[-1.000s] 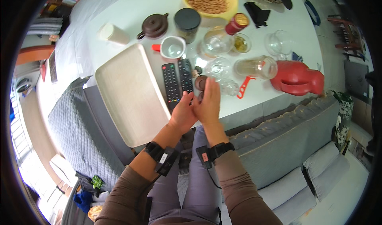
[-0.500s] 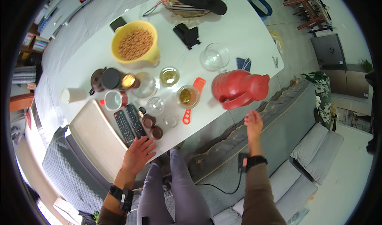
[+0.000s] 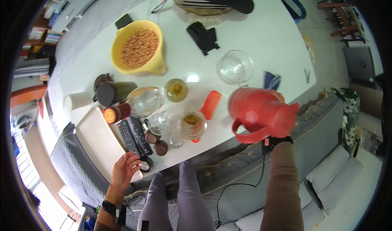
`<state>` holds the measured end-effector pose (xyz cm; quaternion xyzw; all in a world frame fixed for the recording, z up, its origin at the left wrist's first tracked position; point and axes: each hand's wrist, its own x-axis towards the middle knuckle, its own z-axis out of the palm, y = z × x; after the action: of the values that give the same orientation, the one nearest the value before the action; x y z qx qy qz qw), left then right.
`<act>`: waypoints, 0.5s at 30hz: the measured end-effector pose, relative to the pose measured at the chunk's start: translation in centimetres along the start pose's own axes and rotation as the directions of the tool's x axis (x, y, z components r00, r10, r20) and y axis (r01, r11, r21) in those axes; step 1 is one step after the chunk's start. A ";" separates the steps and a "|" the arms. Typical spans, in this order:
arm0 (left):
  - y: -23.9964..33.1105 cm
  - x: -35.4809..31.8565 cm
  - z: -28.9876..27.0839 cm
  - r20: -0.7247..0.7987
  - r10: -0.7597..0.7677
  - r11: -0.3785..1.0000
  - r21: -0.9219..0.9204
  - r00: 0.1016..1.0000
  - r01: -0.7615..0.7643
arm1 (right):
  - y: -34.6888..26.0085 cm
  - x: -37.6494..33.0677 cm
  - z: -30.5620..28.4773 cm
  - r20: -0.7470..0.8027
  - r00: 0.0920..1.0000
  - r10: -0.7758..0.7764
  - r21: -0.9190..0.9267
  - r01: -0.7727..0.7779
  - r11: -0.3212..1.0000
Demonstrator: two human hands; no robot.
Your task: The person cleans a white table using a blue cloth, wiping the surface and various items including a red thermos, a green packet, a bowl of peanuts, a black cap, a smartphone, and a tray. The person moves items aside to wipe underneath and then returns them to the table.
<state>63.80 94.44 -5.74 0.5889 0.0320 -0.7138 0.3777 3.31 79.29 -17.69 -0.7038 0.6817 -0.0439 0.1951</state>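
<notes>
My left hand (image 3: 123,172) is open, fingers slightly curled and spread, over the table's near edge. Its fingertips are close to a small round black-rimmed object (image 3: 145,164) and the lower ends of two black remote controls (image 3: 130,137). My right arm reaches behind a red thermos jug (image 3: 263,108) with a loop handle. The jug hides most of my right hand (image 3: 281,96); only a skin-coloured patch, apparently fingers, shows past its far edge beside a dark blue cloth (image 3: 271,81). Left of the jug are a glass with yellowish liquid (image 3: 192,125) and an orange-red scoop-like tool (image 3: 211,104).
A yellow colander (image 3: 157,67) of brown nuts or beans stands at the far left. Several glass vessels, including a pitcher (image 3: 234,66), and brown jars crowd the middle. A beige tray (image 3: 102,141) sits at the left edge; a grey sofa (image 3: 322,125) runs along the right.
My right hand has moved forward, from the open space in front of the jug to behind it. My left hand has shifted left and slightly down, uncovering the black-rimmed object. The whole view has also shifted.
</notes>
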 end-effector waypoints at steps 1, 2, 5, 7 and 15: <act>0.3 -0.1 -0.5 -0.020 0.022 1.000 0.021 1.000 -0.022 | 0.3 -0.9 0.2 -0.001 1.000 0.027 0.016 -0.027 1.000; 0.6 -0.2 -1.1 -0.046 0.034 0.999 0.022 0.998 -0.033 | 0.7 -1.6 0.4 -0.012 0.996 0.085 0.062 -0.084 0.995; 1.2 -0.9 -3.3 -0.061 0.071 0.997 0.008 0.996 -0.071 | 0.9 -5.1 0.8 -0.035 0.934 0.354 0.379 -0.316 0.870; 1.3 -1.4 -5.4 -0.072 0.112 0.994 0.013 0.991 -0.112 | 0.2 -8.2 1.0 0.026 0.806 0.591 0.688 -0.444 0.574; -1.0 -4.0 -23.0 -0.546 0.379 0.924 0.258 0.747 -0.281 | -18.7 -23.7 -0.5 0.385 0.599 0.702 0.912 -0.361 -0.192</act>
<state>82.11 108.40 -9.69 0.8043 -0.0149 -0.4186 0.4214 19.19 102.21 -6.16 -0.0148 0.7224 -0.4752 0.5021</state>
